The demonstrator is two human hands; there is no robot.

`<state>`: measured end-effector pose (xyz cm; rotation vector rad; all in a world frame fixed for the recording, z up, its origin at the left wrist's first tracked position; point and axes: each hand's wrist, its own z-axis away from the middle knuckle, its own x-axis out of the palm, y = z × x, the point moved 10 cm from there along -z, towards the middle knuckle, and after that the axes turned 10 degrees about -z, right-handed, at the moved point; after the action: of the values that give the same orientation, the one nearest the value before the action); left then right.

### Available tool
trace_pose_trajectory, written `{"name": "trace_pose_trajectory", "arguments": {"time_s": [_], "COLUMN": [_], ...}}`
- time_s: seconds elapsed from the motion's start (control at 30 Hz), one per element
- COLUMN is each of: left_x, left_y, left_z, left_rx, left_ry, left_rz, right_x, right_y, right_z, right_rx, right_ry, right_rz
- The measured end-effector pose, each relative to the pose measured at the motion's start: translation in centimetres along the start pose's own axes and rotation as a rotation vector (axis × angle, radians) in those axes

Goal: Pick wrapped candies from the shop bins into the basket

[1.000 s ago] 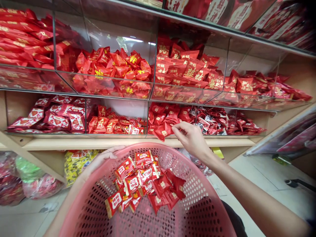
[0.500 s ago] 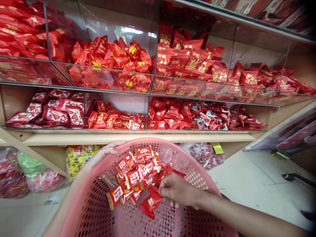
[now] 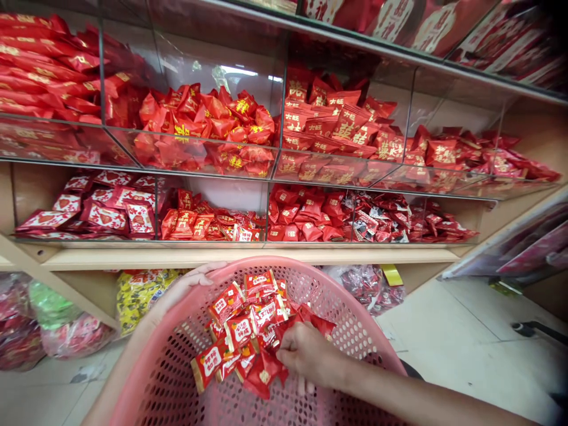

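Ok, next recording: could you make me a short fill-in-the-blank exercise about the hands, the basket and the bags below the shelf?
1. The left hand is on the rim of the ____ plastic basket.
2. The right hand is ____ the basket, beside a red packet.
3. In the picture, between the green bag and the basket, there is a bag with mostly ____ contents.

Missing words: pink; inside; yellow.

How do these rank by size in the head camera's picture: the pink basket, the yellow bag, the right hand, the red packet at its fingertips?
1. Pink basket, by far
2. Yellow bag and right hand: too alike to rank
3. Red packet
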<state>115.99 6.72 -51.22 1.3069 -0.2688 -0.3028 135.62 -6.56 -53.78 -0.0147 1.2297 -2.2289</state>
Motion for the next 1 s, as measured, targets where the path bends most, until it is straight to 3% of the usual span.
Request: {"name": "trace_pose_trajectory", "arguments": {"time_s": [0.1,0.23,0.33,0.43,0.53,1.0], "left_x": [-0.2,-0.1,-0.6,-0.9,-1.2,0.0], "left_y": [-0.3,-0.5,-0.4,0.0,0.2,-0.3], "left_z": [-0.2,-0.5,-0.6,-0.7,-0.8,-0.4], "left_rx": [0.009,0.061,0.074,0.073,0.075,0.044], "left_ry": [-0.004,-0.07,-0.048,-0.015,0.01,-0.041], "left_rz": [-0.006,-0.014,-0.085,-0.143,-0.184,-0.012], "right_x": [-4.3,-12.6,-18.5,-22.4,-23.2,-24.4], "right_y": [-5.5,-13.1,-14.6,-12.4,-10.6,-11.4], "right_z": [1.2,4.1,5.0,3.3,1.4,0.1], "right_rx": [-0.269,-0.593,-0.639,-0.515,-0.421,-0.444], "right_ry": [0.195,0.631,0.863,0.887,0.829,0.848], "right_rz": [0.253,0.437,0.283,-0.132,-0.397,-0.573]}}
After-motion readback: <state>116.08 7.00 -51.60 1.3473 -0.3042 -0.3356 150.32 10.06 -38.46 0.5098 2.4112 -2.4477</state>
